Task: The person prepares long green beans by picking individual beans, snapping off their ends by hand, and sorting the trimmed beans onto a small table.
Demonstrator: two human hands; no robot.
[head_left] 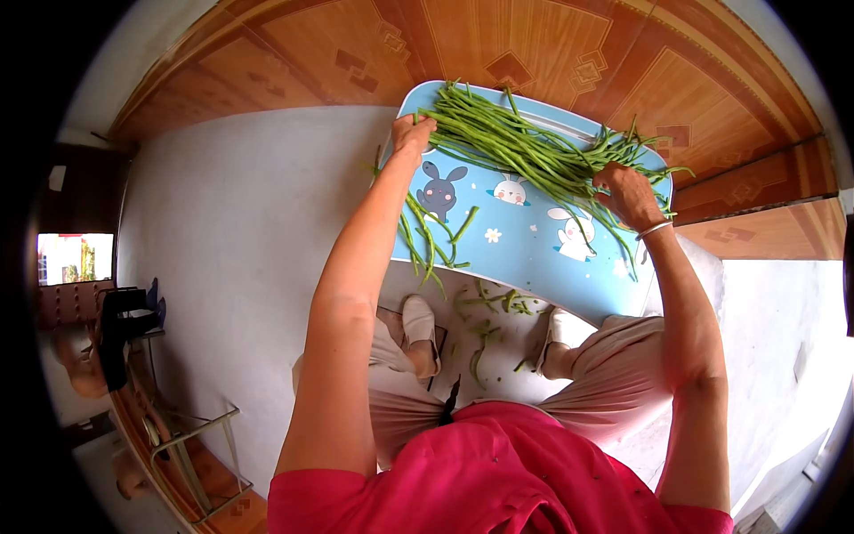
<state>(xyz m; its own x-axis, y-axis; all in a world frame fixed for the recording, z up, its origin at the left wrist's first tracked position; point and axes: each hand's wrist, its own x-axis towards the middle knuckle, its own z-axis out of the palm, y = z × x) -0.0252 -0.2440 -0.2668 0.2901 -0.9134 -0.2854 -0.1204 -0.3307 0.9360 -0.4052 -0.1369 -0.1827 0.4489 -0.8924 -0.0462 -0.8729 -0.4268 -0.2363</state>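
A large bundle of green long beans (520, 147) lies lengthwise across the back of a light blue folding table (525, 236) printed with cartoon rabbits. At the table's left edge, my left hand (413, 135) is closed at the bean ends, its fingertips partly hidden. My right hand (628, 194) is closed on beans near the bundle's right end; a pale bracelet circles that wrist. Several loose long beans (436, 240) lie at the table's front left, some sticking out over the edge.
Bean pieces (498, 303) are scattered on the grey floor (240, 231) between my shoes. Wood-patterned panels (543, 44) stand close behind the table. A metal-framed piece of furniture (200, 445) is at the lower left.
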